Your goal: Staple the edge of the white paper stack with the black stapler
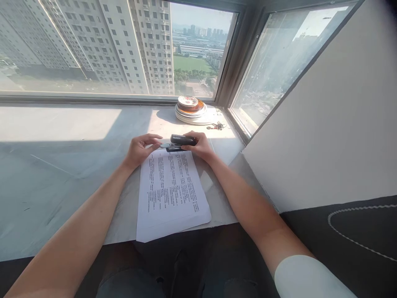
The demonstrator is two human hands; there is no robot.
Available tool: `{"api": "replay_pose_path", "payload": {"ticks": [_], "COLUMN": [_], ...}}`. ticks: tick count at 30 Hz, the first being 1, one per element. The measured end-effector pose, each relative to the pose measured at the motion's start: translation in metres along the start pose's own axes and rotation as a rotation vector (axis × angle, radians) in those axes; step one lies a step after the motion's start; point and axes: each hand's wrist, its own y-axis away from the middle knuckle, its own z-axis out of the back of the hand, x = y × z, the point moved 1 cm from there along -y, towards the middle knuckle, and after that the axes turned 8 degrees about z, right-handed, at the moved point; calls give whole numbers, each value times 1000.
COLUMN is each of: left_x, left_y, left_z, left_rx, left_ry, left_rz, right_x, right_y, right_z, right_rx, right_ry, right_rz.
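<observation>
Observed at the bench [62,165], a pale stone-like surface running under the window [108,49]: a black stapler [182,141] sits at the far end of the printed sheets [171,190], lying across their top margin. The right hand [201,147] is wrapped round the rear of the stapler, fingers closed on its body. The left hand [140,150] is at the stapler's front, thumb and forefinger brought together at the metal nose; it appears to pinch that part, though whether it truly grips or merely touches cannot be told from this view. The sheets lie flat and slightly skewed, their near edge overhanging the bench front (the print on them is too small to read). Further back, in the corner by the window, a stack of plates [190,111] stands in sunlight, with a bunch of keys [217,126] just beside it to the right. A white wall [325,124] closes off the right side
</observation>
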Motion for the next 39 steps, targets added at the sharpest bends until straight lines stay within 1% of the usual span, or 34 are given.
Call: {"api": "replay_pose_path", "payload": {"ticks": [2,6,10,14,17,19,20,22,24,25,27,29,31,34,37,39], "left_x": [-1,-3,-1,-2,-3,-2,-1,3,8,10,11,9,5,0,-2,-1], "left_y": [0,-3,-5,-5,-6,-7,-8,-9,-9,-9,-7,-4,-3,-3,-4,-4], "left_z": [-1,-7,-13,-15,-17,-18,-18,-17,-15,-15,-17,-23,-30,-37,-40,-41], "left_rx": [17,3,30,3,23,42,33,-26,-106,-117,-74,1,52,100,139,157], "left_ry": [-29,-110,-203,-213,-230,-258,-279,-357,-499,-580,-707,-764,-785,-798,-789,-787], "left_rz": [-21,-81,-98,-106,-92,-82,-74,-40,20,52,99,100,80,92,127,123], "right_x": [0,1,6,13,15,13,10,5,1,-1,-4,-7,-9,-12,-12,-11], "right_y": [0,-1,-2,-2,-1,-1,-1,-1,0,0,0,0,0,-1,0,0], "right_z": [-1,-5,-12,-16,-18,-19,-19,-17,-12,-9,-2,3,5,4,3,3], "right_rx": [34,44,116,87,65,26,-13,-122,-243,-297,-391,-456,-481,-462,-433,-417], "right_ry": [-23,-9,19,9,16,13,9,5,-1,-6,-2,22,48,80,124,128], "right_rz": [-1,6,8,35,67,71,65,25,-27,-45,-73,-102,-131,-142,-141,-134]}}
